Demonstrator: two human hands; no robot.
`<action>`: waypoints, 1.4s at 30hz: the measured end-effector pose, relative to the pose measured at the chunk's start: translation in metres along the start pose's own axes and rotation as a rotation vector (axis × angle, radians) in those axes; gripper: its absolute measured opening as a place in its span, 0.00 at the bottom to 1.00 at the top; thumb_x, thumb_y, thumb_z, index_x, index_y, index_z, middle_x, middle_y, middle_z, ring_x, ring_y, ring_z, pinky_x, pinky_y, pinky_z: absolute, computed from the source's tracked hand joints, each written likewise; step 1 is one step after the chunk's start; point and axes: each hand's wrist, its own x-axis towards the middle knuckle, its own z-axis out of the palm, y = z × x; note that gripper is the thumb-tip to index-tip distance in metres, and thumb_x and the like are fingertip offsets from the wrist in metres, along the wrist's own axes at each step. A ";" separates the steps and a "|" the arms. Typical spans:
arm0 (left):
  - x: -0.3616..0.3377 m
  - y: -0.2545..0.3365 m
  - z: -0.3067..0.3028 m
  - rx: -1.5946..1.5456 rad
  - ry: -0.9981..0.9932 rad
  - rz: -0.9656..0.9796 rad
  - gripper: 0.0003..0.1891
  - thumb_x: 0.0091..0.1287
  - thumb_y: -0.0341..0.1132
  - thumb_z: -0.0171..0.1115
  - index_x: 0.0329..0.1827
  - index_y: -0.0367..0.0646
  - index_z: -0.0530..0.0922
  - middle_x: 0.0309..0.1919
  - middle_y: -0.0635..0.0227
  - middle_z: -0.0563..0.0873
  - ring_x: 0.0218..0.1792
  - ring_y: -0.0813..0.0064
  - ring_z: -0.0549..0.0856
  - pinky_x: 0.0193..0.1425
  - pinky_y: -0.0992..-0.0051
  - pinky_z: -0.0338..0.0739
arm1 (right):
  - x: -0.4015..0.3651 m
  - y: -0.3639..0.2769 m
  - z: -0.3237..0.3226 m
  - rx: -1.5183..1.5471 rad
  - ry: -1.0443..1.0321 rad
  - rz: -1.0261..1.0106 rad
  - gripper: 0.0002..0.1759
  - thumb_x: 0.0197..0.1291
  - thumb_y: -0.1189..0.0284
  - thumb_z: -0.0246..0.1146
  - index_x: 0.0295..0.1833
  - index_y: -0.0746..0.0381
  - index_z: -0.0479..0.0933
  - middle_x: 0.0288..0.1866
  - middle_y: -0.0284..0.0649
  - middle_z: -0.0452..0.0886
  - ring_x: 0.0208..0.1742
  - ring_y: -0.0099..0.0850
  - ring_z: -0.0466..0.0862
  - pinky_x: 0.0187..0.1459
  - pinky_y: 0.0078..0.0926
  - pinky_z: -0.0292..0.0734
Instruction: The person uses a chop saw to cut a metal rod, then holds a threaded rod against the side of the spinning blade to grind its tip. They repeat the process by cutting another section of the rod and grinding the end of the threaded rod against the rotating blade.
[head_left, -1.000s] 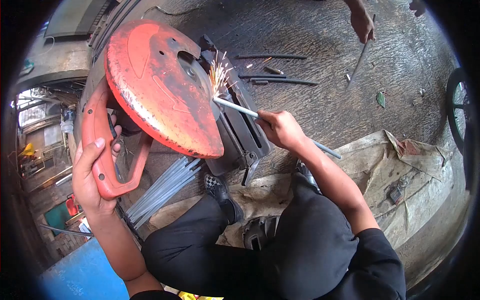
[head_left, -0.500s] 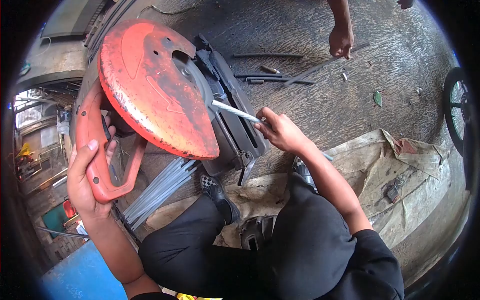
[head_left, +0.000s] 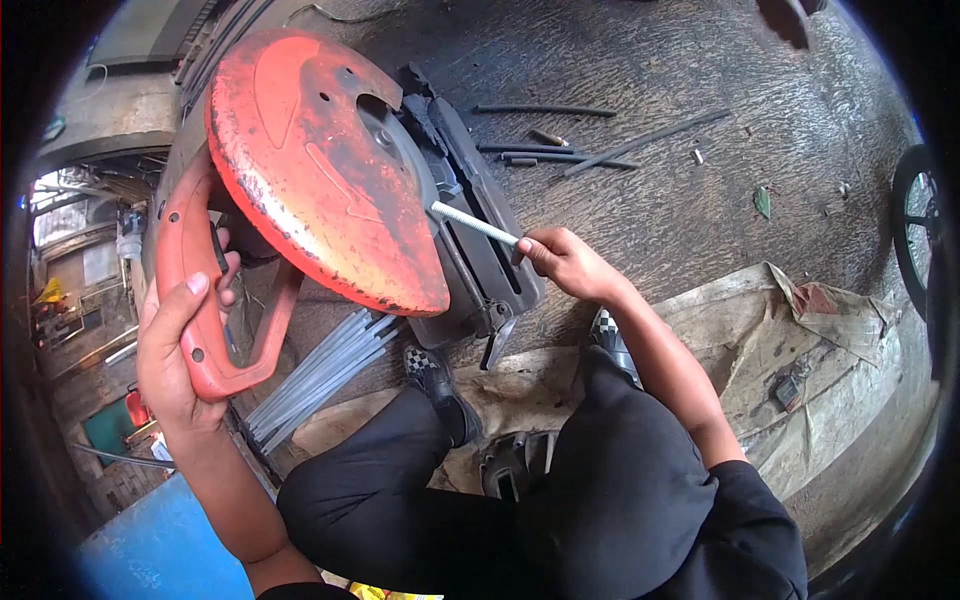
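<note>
My left hand (head_left: 180,350) grips the orange handle (head_left: 205,300) of a chop saw whose worn red blade guard (head_left: 320,170) is raised over the dark saw base (head_left: 480,250). My right hand (head_left: 565,262) holds a threaded metal rod (head_left: 475,224) that lies across the base, its tip under the guard's edge beside the blade. No sparks show. A bundle of pale rods (head_left: 320,375) lies on the floor under the saw, left of my checked shoe (head_left: 435,380).
Several dark cut rods (head_left: 560,150) lie on the concrete floor beyond the saw. A crumpled tan sheet (head_left: 800,340) covers the ground at right. A wheel (head_left: 915,225) stands at the right edge. A blue surface (head_left: 160,550) sits bottom left.
Sparks have stopped and the saw head has lifted off the rod. The rod has shifted in my right hand. Another person's hand at the top has left the view, leaving a long rod on the floor.
</note>
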 end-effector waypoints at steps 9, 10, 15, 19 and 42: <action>-0.001 0.000 0.004 -0.046 0.020 0.015 0.31 0.62 0.30 0.56 0.69 0.31 0.61 0.59 0.51 0.75 0.55 0.66 0.78 0.53 0.76 0.75 | 0.008 0.003 0.003 0.018 -0.009 -0.025 0.23 0.72 0.57 0.51 0.41 0.66 0.80 0.18 0.27 0.62 0.23 0.19 0.62 0.26 0.24 0.60; -0.001 0.001 0.004 -0.044 0.021 0.013 0.31 0.62 0.30 0.56 0.69 0.31 0.61 0.59 0.51 0.75 0.55 0.66 0.78 0.53 0.76 0.75 | 0.009 0.004 0.003 -0.025 -0.001 -0.011 0.22 0.71 0.57 0.53 0.39 0.67 0.79 0.18 0.34 0.66 0.24 0.23 0.66 0.27 0.29 0.63; -0.001 0.001 0.005 -0.055 0.008 0.014 0.30 0.62 0.30 0.56 0.69 0.31 0.61 0.59 0.52 0.75 0.55 0.65 0.78 0.53 0.75 0.74 | 0.010 0.009 0.007 -0.103 0.093 -0.035 0.20 0.68 0.60 0.56 0.36 0.68 0.77 0.18 0.47 0.69 0.22 0.35 0.71 0.29 0.37 0.67; -0.001 0.001 0.004 -0.039 0.012 0.015 0.31 0.62 0.30 0.56 0.69 0.31 0.61 0.59 0.52 0.75 0.55 0.65 0.78 0.53 0.75 0.74 | 0.006 -0.007 0.007 -0.224 0.167 -0.104 0.15 0.65 0.65 0.58 0.35 0.68 0.76 0.21 0.55 0.72 0.26 0.53 0.73 0.31 0.44 0.69; 0.001 -0.001 0.001 -0.016 0.016 0.002 0.31 0.62 0.31 0.57 0.68 0.30 0.62 0.57 0.52 0.76 0.53 0.66 0.79 0.55 0.75 0.73 | 0.026 -0.007 -0.023 -0.680 0.572 -0.274 0.10 0.60 0.65 0.61 0.46 0.52 0.82 0.31 0.38 0.76 0.42 0.40 0.77 0.45 0.41 0.66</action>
